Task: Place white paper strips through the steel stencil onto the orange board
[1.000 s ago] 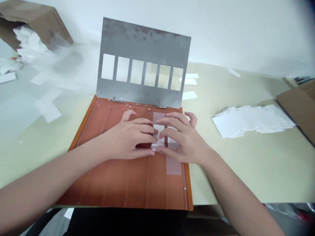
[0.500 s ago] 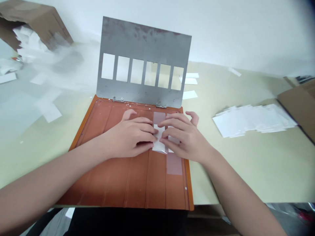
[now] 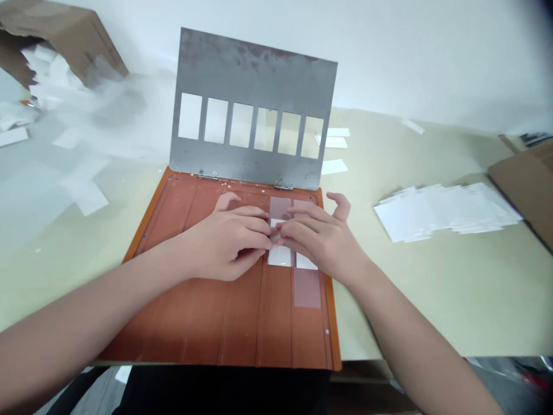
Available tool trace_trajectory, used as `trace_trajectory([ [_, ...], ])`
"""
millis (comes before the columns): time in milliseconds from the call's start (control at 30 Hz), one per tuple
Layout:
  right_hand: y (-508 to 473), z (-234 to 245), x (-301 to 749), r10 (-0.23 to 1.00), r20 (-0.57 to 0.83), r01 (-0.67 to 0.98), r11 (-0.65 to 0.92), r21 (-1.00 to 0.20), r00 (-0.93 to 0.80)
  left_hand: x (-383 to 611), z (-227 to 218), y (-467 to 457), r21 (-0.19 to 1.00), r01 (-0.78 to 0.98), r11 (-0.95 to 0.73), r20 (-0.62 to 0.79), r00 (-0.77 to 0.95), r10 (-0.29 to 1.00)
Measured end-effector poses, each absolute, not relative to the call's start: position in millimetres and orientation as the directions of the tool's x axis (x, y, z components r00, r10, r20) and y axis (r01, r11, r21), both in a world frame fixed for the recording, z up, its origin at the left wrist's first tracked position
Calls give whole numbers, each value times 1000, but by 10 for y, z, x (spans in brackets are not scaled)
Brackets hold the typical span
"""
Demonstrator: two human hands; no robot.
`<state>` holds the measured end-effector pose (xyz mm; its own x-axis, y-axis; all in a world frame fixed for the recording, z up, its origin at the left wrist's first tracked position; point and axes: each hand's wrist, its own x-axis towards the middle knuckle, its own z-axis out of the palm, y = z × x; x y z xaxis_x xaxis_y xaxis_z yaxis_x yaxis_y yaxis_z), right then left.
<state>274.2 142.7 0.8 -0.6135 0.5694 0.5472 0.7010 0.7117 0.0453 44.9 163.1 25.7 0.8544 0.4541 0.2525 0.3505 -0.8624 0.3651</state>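
Observation:
An orange grooved tray [image 3: 207, 311] lies in front of me, and a grey metal plate [image 3: 254, 69] with several window cut-outs stands hinged up at its far edge. My left hand [image 3: 224, 242] and my right hand [image 3: 322, 239] rest on the tray with fingers stretched toward each other. Their fingertips meet on a white card [image 3: 280, 256] on a clear strip in one groove. A second white card [image 3: 306, 262] on its own clear strip lies in the groove to the right, partly under my right hand. My right thumb is lifted away from the tray.
A fanned pile of white cards [image 3: 444, 210] lies on the table to the right, beside a cardboard flap [image 3: 522, 178]. A torn cardboard box [image 3: 64, 34] and loose white slips [image 3: 86, 196] sit at the left. More slips [image 3: 334, 167] lie behind the plate.
Both hands slid slightly away from me along the groove. The white card's near end, held up between the thumbs before, now lies uncovered and flat in the groove.

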Motion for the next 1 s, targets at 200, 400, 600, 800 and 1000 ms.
trace_trajectory([
  [200,1431,19,2715,568,550,686,727,12,-612,434,243,1628,420,366,-831,227,844,486],
  [400,1422,50,2704,621,504,694,717,-56,-600,382,186,1605,446,380,-810,274,804,528],
  [600,1424,48,2709,601,510,690,724,-20,-616,354,210,1565,277,442,-853,391,759,521],
  [800,1421,53,2702,574,522,686,727,30,-631,384,247,1442,182,313,-932,336,871,358],
  [1000,1417,41,2704,579,512,696,717,52,-635,382,276,1349,192,371,-909,215,888,407],
])
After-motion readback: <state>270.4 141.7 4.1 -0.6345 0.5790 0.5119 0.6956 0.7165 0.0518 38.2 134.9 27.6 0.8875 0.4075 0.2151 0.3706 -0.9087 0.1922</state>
